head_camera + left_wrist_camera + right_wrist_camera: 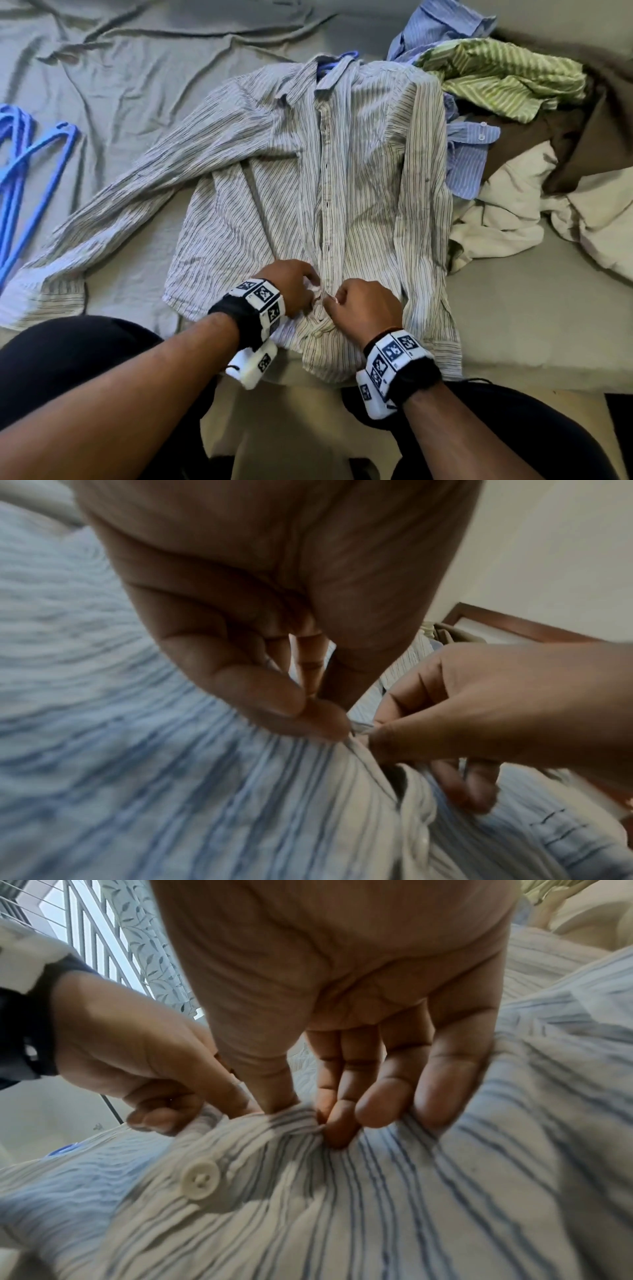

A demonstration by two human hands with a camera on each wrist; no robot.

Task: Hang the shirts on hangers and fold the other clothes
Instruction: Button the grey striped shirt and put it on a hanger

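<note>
Left hand (pixel 289 284) and right hand (pixel 364 308) close together, both pinching placket of striped shirt (pixel 359 164) laid flat on grey-sheeted bed (pixel 137 68). Blue hangers (pixel 30 154) left; clothes pile (pixel 513 102) right. Barred window (pixel 85 934) behind.

- Home bedroom, judged from soft furnishings and laundry.
- Wrinkled grey bedsheet (pixel 144 61) spread across a mattress used as the work surface.
- Pile of loose clothes (pixel 507 113) heaped at the right: striped green, blue, brown and cream garments.
- Blue plastic hangers (pixel 30 161) lying on the sheet at the left.
- Barred window (pixel 85 936) with a leaf-patterned curtain (pixel 143 942) beside it.
- Plain cream wall (pixel 555 547) above a dark wooden frame (pixel 514 626).
</note>
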